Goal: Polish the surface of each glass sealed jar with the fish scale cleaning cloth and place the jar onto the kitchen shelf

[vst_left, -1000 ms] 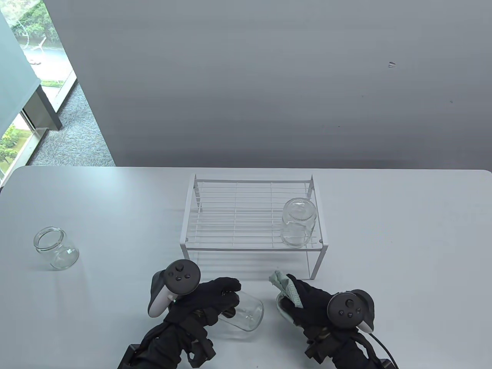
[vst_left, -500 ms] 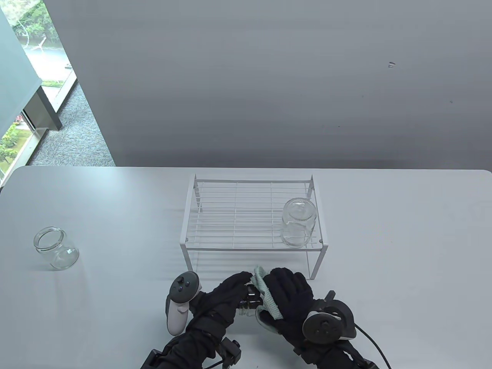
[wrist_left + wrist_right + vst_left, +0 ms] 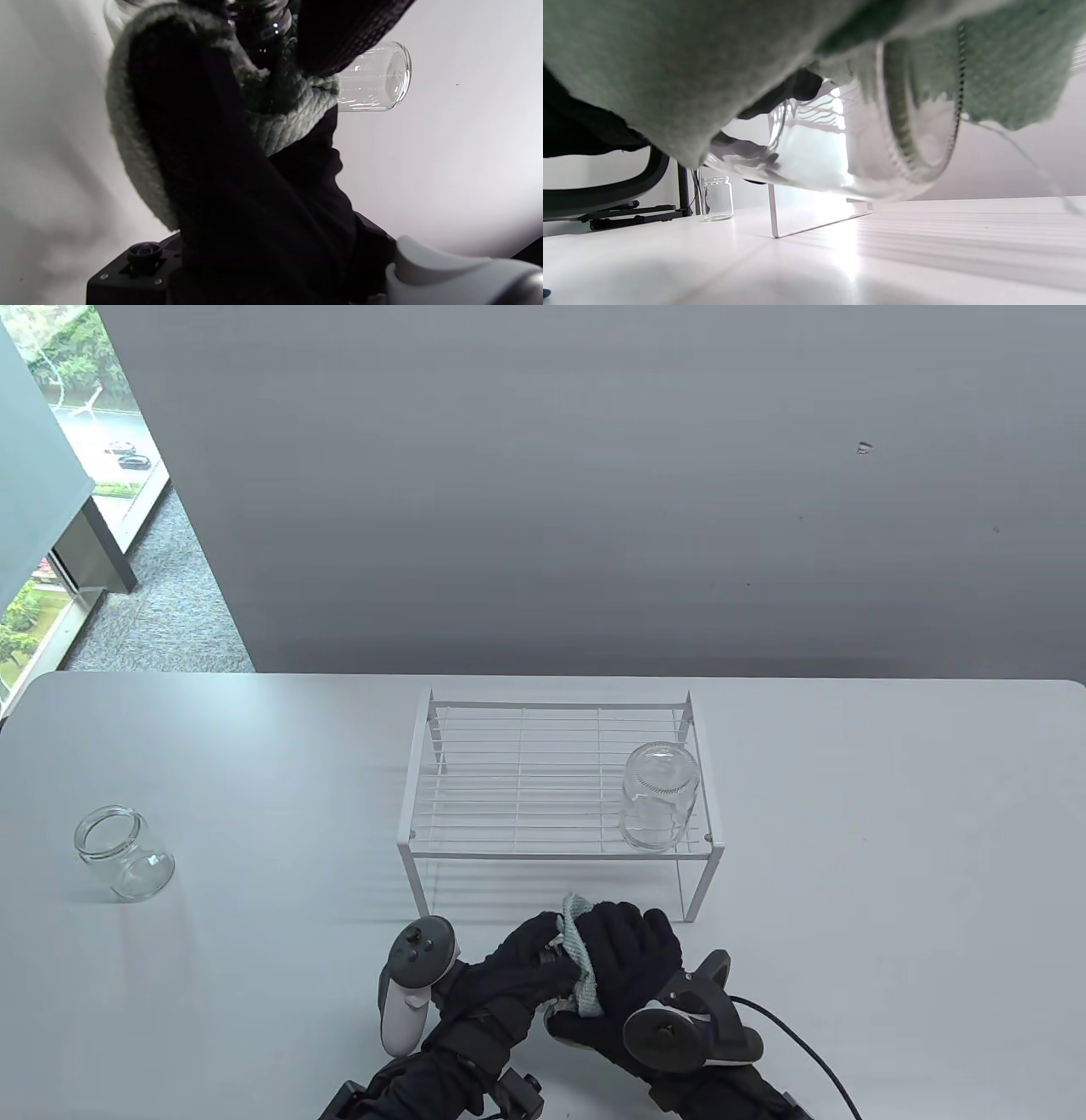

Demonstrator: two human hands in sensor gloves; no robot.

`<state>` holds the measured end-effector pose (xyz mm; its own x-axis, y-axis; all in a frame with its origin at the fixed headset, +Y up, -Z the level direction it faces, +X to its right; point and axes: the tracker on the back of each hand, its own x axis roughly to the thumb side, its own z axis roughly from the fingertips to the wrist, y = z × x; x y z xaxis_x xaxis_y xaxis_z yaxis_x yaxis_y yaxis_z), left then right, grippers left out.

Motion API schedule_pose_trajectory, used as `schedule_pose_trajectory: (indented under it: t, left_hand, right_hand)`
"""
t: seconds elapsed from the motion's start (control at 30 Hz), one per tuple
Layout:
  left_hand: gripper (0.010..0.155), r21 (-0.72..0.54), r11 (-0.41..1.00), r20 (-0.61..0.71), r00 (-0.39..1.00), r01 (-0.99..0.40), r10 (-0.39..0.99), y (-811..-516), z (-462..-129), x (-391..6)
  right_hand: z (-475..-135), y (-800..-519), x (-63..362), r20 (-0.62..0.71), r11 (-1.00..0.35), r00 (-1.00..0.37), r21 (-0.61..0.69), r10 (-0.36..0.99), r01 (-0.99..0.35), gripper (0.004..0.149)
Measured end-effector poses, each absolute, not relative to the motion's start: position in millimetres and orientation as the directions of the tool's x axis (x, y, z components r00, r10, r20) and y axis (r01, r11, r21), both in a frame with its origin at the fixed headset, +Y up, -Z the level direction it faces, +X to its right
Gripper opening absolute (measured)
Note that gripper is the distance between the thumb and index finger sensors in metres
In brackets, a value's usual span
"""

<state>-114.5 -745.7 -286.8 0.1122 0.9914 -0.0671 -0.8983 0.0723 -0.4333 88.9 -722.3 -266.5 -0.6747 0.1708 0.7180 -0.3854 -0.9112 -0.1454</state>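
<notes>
**Jar held and wrapped in cloth, near front desk edge**

- Held jar [image 3: 840, 152]: clear glass, lying roughly on its side, lifted off the desk [image 3: 891, 831], in front of the shelf. Mostly hidden by both hands in table view.
- Left hand [image 3: 517, 971]: grip curled round the jar's neck end; tracker on back of hand.
- Right hand [image 3: 632, 963]: grip wrapped over the jar body w/ cloth between glove and glass.
- Cloth [image 3: 581, 954]: pale green, textured weave, bunched between the 2 hands; a fold sticks up at the fingertips.
- Shelf [image 3: 556, 780]: white wire rack, mid desk, just beyond the hands.
- Jar on shelf [image 3: 657, 797]: 1 clear jar, at the right front corner of the rack's top.
- Jar at left [image 3: 123, 853]: 1 open clear jar, upright on desk, well apart from shelf and hands.
</notes>
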Motion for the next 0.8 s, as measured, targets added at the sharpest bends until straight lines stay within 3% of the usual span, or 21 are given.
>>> schedule_pose_trajectory:
  t: [0.17,0.23,0.4,0.67,0.8]
  left_hand:
    - [0.069,-0.385,0.028,-0.09,0.068,-0.923,0.994,-749.0,-289.5,-121.5]
    - [0.069,-0.385,-0.012,-0.111,0.034,-0.923,0.993,-751.0,-290.5,-123.4]
    - [0.066,-0.483,-0.034,-0.103,0.018,-0.875,0.995,-752.0,-287.1,-114.0]
    - [0.06,-0.425,-0.02,-0.056,0.004,-0.905,0.998,-746.2,-287.3,-120.4]
    - [0.059,-0.369,-0.081,-0.087,-0.052,-0.926,0.995,-751.6,-288.4,-127.1]
  right_hand:
    - [-265.9,-719.8,96.0,0.785,-0.859,-0.565,-0.087,0.253,-0.505,0.091]
    - [-267.1,-719.9,96.5,0.816,-0.863,-0.521,-0.057,0.25,-0.502,0.087]
    - [-269.0,-722.6,92.4,0.796,-0.892,-0.578,-0.113,0.182,-0.437,0.083]
    - [-286.2,-728.6,121.7,0.674,-0.698,-0.5,0.032,0.544,-0.715,0.067]
    - [-290.4,-733.0,132.5,0.659,-0.68,-0.477,0.072,0.582,-0.73,0.066]
